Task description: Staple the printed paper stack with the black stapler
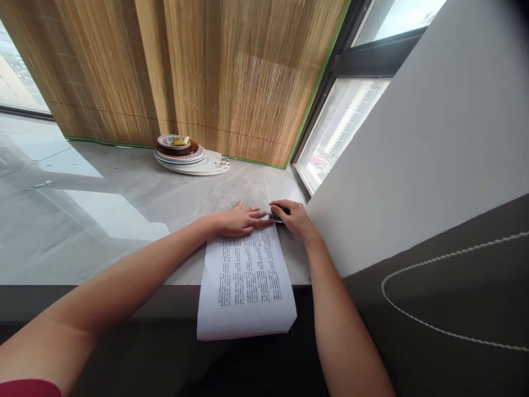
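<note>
Printed paper lies partly on the grey marble sill, its near end hanging past the front edge. My left hand rests flat on the paper's far end, fingers spread and pointing right. At the paper's far right corner, my right hand is closed around a small dark stapler, which is largely covered by the fingers. The fingertips of my left hand are close beside the stapler. Whether the paper's corner is between its jaws cannot be made out.
Stacked plates stand at the back of the sill, before a bamboo blind. A window and a white wall border the right side. A beaded cord hangs at the lower right.
</note>
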### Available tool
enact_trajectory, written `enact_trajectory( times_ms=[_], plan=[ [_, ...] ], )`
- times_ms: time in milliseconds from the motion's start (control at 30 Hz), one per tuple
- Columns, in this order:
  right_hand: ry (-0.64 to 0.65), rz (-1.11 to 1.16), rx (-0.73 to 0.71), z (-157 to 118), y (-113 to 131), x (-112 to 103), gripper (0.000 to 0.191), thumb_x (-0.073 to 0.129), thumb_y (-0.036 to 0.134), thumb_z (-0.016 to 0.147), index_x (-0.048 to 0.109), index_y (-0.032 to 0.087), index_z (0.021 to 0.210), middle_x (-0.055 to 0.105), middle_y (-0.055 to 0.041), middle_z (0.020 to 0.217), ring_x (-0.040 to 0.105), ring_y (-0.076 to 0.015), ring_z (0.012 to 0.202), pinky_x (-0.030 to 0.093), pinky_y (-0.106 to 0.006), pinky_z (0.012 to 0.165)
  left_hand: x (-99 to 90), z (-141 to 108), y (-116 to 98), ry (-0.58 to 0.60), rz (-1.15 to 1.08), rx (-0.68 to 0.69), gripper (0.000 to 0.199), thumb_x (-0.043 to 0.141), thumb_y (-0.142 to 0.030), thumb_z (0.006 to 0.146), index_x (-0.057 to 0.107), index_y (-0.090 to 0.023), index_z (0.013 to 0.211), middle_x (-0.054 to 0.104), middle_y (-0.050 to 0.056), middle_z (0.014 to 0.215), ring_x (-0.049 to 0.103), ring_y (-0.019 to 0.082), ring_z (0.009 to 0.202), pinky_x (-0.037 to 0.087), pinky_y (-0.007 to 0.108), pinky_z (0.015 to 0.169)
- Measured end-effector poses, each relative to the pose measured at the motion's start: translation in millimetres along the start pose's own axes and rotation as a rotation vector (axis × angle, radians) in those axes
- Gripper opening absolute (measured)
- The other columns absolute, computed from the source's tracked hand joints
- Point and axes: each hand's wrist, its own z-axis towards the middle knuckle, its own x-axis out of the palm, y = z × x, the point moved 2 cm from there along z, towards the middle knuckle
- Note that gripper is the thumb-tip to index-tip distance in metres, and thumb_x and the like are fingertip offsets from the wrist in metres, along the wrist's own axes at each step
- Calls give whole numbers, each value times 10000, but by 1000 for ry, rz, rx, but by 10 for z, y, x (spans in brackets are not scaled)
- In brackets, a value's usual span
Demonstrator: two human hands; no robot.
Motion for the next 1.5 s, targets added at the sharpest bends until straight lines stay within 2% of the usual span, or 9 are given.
enact_trajectory(
  times_ms=[167,367,900,1033,1200,1333,1433,1500],
  plan=[
    [5,-64,12,32,15,51,263,593,418,1016,787,311,1157,782,-22,1147,701,-239,1109,503,-413,1009,-16,-6,-20,-1,-4,-15,605,392,-312,1079,278,-503,1642,102,-42,1774,175,324,1628,0,687,1274],
    [29,-241,37,20,134,90,238,592,397,1029,777,310,1150,769,-38,1113,661,-255,1168,402,-477,1064,-23,-6,-31,-26,-22,24,605,420,-296,1066,325,-502,1626,122,-59,1772,152,329,1632,13,704,1270],
    [61,-303,75,21,174,123,283,555,418,1036,776,321,1184,748,-62,1124,615,-273,1162,345,-479,1036,-16,-9,-44,1,-6,-6,595,400,-287,1064,339,-459,1630,122,-28,1780,161,317,1632,-10,714,1264],
    [66,-317,89,23,190,133,276,562,426,1035,779,330,1176,744,-55,1103,606,-277,1155,342,-483,1032,-12,-4,-38,-11,-14,-7,579,426,-286,1056,389,-458,1608,132,-31,1779,189,326,1625,-17,711,1267],
    [94,-371,69,40,245,161,230,598,421,1013,813,351,1051,703,-60,1048,567,-291,1118,346,-500,1017,12,8,-1,-46,-41,3,560,479,-269,1032,477,-444,1564,165,-27,1771,219,348,1615,-14,705,1276],
    [97,-452,48,35,306,209,197,639,376,986,830,332,961,675,-83,1040,543,-301,1102,358,-507,996,36,10,34,-49,-35,11,551,481,-263,1035,488,-437,1558,192,-25,1763,167,343,1628,-7,698,1278],
    [42,-414,26,-11,282,199,224,609,393,1009,818,321,1044,686,-81,1066,561,-292,1112,377,-496,1007,35,1,59,-42,-21,5,562,474,-275,1043,456,-457,1574,174,-23,1768,186,348,1623,11,700,1276],
    [-15,-336,4,-59,213,152,287,619,405,1003,752,317,1242,697,-76,1154,579,-284,1144,411,-463,1004,24,-9,72,-39,-18,6,577,455,-307,1057,392,-476,1606,160,-18,1773,221,345,1615,35,679,1285]
  ],
)
